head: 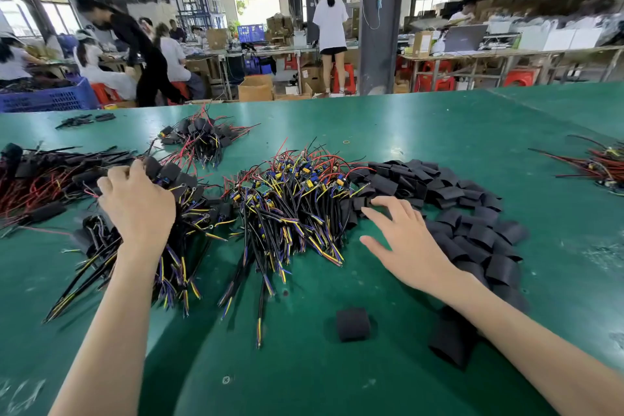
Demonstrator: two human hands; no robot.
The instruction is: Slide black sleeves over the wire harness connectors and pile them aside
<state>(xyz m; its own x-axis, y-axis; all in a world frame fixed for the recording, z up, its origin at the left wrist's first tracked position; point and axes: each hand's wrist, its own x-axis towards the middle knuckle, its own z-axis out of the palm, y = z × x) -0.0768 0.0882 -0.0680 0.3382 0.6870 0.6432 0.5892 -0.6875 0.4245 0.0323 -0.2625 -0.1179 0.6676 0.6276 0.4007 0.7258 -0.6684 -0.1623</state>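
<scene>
A heap of bare wire harnesses [290, 199] with yellow and blue connectors lies mid-table. To its right spreads a pile of black sleeves [456, 209]. My right hand [401, 240] hovers with spread fingers over the sleeves' left edge, holding nothing. My left hand [138, 203] lies with curled fingers on a pile of sleeved harnesses [175, 186] at the left; what the fingers hold is hidden. One loose sleeve [353, 323] sits near the front, and another [450, 339] shows beside my right forearm.
The green table [439, 132] carries more sleeved harness piles at the far left [44, 176] and at the back [199, 137]. Red-wired harnesses [597, 162] lie at the right edge. A blue crate [50, 98] stands behind the table. People work at benches beyond.
</scene>
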